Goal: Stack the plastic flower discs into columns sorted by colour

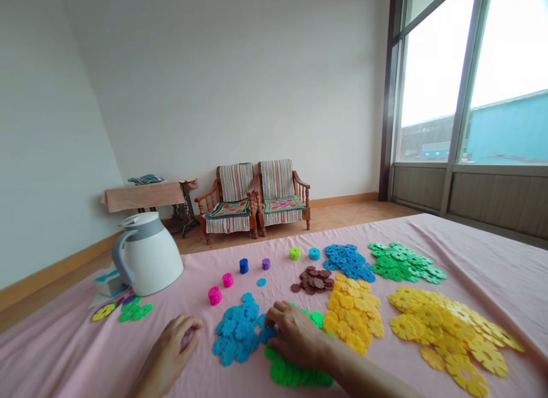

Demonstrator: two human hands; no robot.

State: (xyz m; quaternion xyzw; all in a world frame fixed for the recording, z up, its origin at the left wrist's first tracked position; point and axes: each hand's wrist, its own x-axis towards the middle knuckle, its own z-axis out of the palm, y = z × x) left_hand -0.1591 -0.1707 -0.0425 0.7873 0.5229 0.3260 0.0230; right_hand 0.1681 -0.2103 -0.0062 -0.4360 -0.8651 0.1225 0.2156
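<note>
My right hand (295,334) rests over a bright green pile of plastic snowflake discs (295,372), its fingers pinched on a light blue disc at the edge of the light blue pile (237,329). My left hand (177,344) lies on the pink cloth (64,352) left of that pile, fingers curled, with a pinkish piece showing inside them. Small stacks stand further back: two magenta ones (214,295), a dark blue one (244,265), a purple one (266,264), a lime one (294,253) and a cyan one (314,253).
Other piles lie on the cloth: orange-yellow (353,315), yellow (449,329), brown (314,280), blue (349,262), green (405,262). A white jug (148,255) stands at the left, with loose discs (131,310) near it. Two striped armchairs (254,201) stand by the far wall.
</note>
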